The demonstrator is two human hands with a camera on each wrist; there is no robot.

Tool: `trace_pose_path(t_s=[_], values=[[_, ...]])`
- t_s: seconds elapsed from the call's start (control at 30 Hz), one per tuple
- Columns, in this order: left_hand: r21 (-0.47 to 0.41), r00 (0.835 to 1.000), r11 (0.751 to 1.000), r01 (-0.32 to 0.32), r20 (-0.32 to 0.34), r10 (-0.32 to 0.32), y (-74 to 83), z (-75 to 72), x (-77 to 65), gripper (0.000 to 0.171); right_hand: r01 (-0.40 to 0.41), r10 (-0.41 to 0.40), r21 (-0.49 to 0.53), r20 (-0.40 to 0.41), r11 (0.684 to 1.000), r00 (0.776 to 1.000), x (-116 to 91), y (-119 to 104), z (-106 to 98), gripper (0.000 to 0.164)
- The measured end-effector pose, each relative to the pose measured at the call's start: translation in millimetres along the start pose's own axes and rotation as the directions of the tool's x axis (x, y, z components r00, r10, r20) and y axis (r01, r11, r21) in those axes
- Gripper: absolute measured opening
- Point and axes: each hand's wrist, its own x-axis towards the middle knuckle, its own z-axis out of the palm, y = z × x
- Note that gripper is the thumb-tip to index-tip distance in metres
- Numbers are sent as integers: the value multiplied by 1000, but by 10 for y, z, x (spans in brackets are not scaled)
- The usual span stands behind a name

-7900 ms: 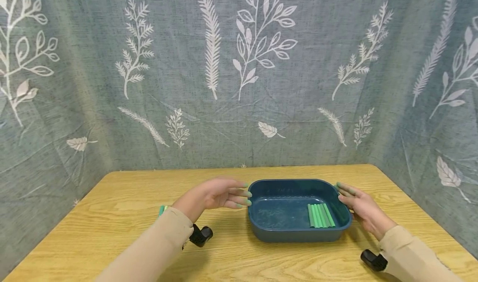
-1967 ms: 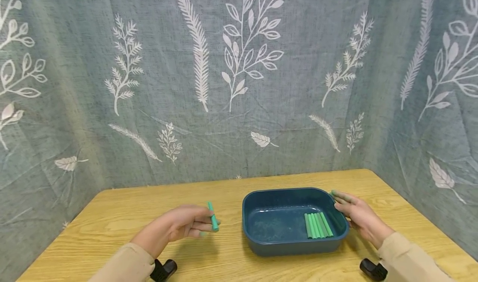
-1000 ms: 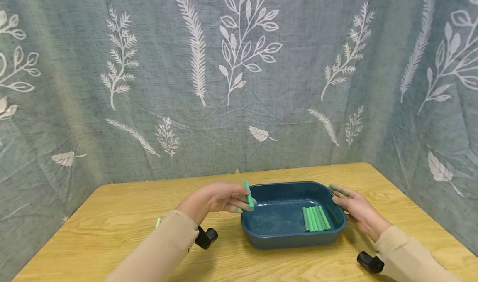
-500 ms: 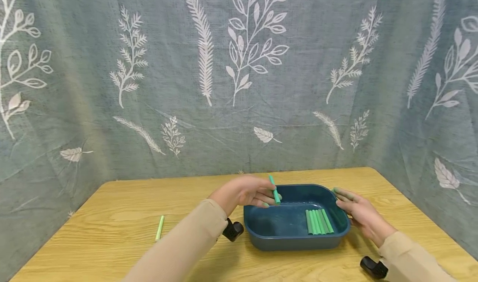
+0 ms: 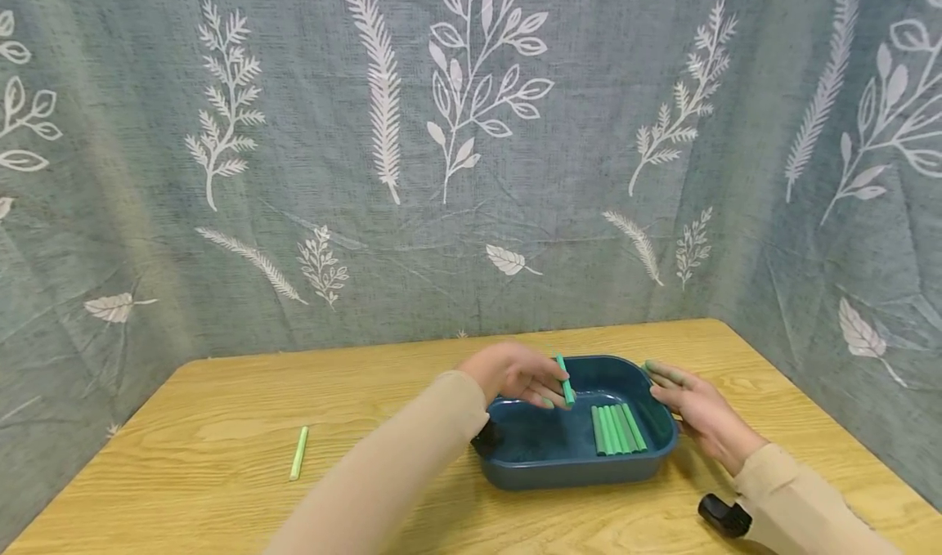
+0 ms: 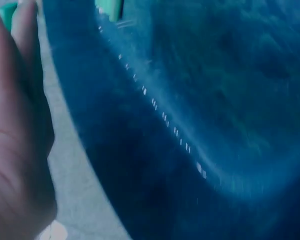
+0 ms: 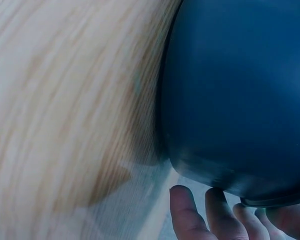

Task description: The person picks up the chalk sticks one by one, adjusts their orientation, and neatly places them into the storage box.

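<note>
My left hand [image 5: 524, 375] is over the left part of a dark blue oblong basin [image 5: 567, 475], pinching a short green stick [image 5: 565, 382] that looks like chalk. The stick is upright at a slight tilt, above the basin floor. In the left wrist view, only an end of that stick [image 6: 8, 14] shows between the fingers. Inside the basin, on the right, several green sticks [image 5: 618, 430] lie side by side. My right hand [image 5: 702, 412] rests at the basin's right end with its fingers fairly straight; in the right wrist view the fingers [image 7: 187, 212] touch or nearly touch the outer wall.
A single pale yellow-green stick [image 5: 298, 454] lies on the wooden table [image 5: 221, 424] at the left. A grey-green curtain [image 5: 412, 244] with white leaf prints stands behind and along both sides. A black wrist camera [image 5: 724, 516] is under the right sleeve.
My left hand carried the green stick rightward from beside the basin to over it. The row inside gained a stick between the two oldest frames. The right hand stayed at the basin's end.
</note>
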Motion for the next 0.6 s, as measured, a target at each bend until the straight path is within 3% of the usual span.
trace_pose_path(t_s=[0.37,0.6], values=[[8,989,989,147,30,-147,-2,149,267,40,-1,1,2,-2,1000,1000,10,-7,-11,61],[83,973,972,219,50,-223,-101,247,390,37,2,-2,16,-8,1000,1000,11,4,-10,59]])
